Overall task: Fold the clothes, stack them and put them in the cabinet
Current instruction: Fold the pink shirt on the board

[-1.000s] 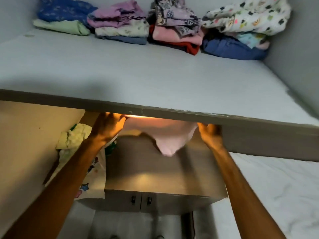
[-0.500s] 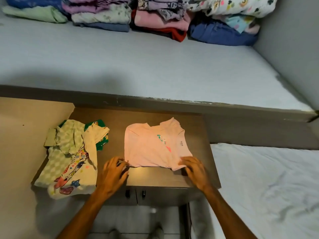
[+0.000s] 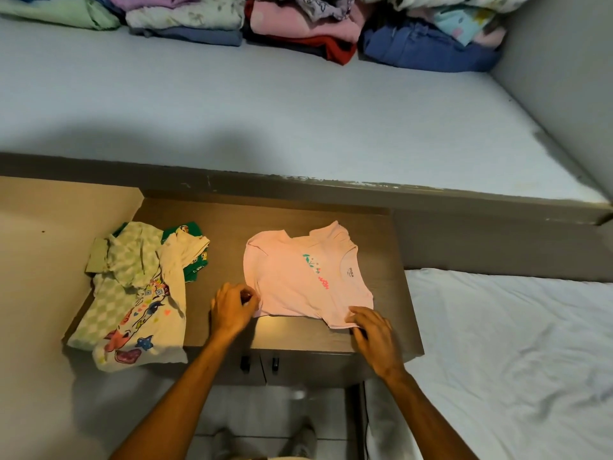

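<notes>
A small pink shirt lies spread on the brown cabinet top, neck toward the far edge, print facing up. My left hand pinches its near left corner. My right hand rests with fingers on its near right hem. To the left a loose pile of clothes holds a green checked piece and a cream printed shirt that hangs over the cabinet's front edge. Several folded stacks of clothes line the back of the grey shelf.
The shelf's front lip juts over the back of the cabinet. Two cabinet door handles sit below the front edge. A bed with a white sheet lies on the right. A beige wall stands on the left.
The pink shirt came down from held up under the shelf edge to lying flat on the cabinet top. Both hands moved down to its near corners; the view tilted downward.
</notes>
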